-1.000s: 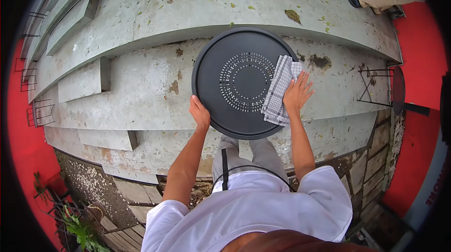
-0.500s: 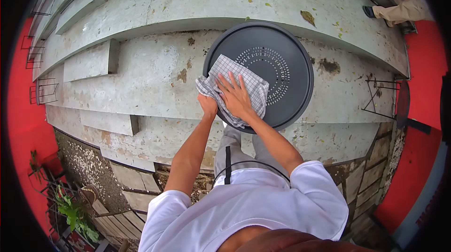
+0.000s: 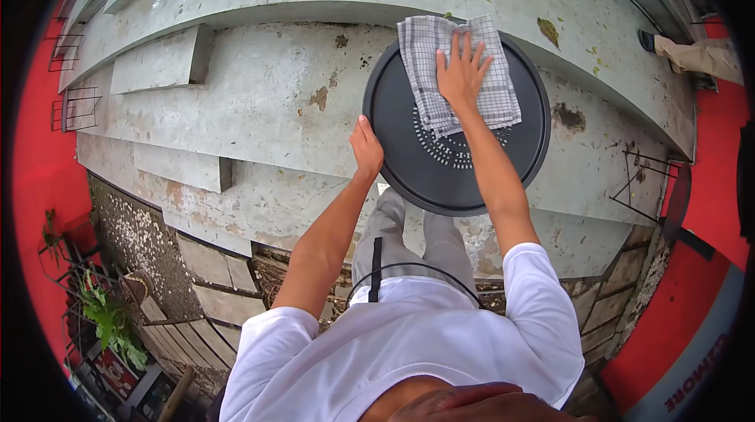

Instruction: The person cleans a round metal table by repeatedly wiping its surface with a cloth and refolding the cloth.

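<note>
A round dark-grey tabletop (image 3: 405,174) with a raised rim and rings of small holes lies in front of me. My left hand (image 3: 366,148) grips its left rim, fingers along the outer edge. On the far part of the top, a grey-and-white checked cloth (image 3: 499,95) lies spread out, one end reaching over the far rim. My right hand (image 3: 462,76) presses flat on this cloth with its fingers spread. The cloth covers many of the holes.
Worn pale concrete steps (image 3: 275,99) surround the tabletop, with raised blocks (image 3: 157,60) at left. A person's leg (image 3: 700,56) shows at upper right. A thin metal frame (image 3: 641,182) stands at right, a green plant (image 3: 110,324) at lower left.
My right hand and the cloth have moved from the tabletop's near left to its far side, the cloth spreading out. My left hand has let go of the cloth and taken the left rim.
</note>
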A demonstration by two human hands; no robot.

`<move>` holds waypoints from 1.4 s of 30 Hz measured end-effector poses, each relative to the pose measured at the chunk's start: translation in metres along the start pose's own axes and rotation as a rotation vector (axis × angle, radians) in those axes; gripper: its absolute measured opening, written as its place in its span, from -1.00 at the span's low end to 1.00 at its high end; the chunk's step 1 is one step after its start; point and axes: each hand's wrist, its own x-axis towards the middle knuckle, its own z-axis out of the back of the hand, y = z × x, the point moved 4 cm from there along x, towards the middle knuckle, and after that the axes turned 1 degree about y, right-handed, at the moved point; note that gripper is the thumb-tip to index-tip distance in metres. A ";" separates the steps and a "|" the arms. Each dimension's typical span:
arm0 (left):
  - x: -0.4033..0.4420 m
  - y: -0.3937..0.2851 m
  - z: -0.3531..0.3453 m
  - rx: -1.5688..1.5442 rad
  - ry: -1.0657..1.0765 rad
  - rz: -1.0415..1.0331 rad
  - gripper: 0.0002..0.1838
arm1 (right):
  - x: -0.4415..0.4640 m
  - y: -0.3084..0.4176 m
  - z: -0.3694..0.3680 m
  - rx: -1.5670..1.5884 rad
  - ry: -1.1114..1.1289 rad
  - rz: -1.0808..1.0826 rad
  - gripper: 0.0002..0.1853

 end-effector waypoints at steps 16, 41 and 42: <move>-0.006 0.007 -0.008 -0.053 0.002 -0.071 -0.40 | -0.261 -0.078 0.125 0.168 0.522 0.251 -0.28; -0.009 0.006 -0.008 -0.002 0.011 0.017 -0.39 | -0.035 0.043 0.005 0.139 0.006 0.397 -0.39; -0.007 0.012 -0.010 0.024 0.025 0.030 -0.38 | -0.021 0.018 0.002 0.113 -0.024 0.327 -0.40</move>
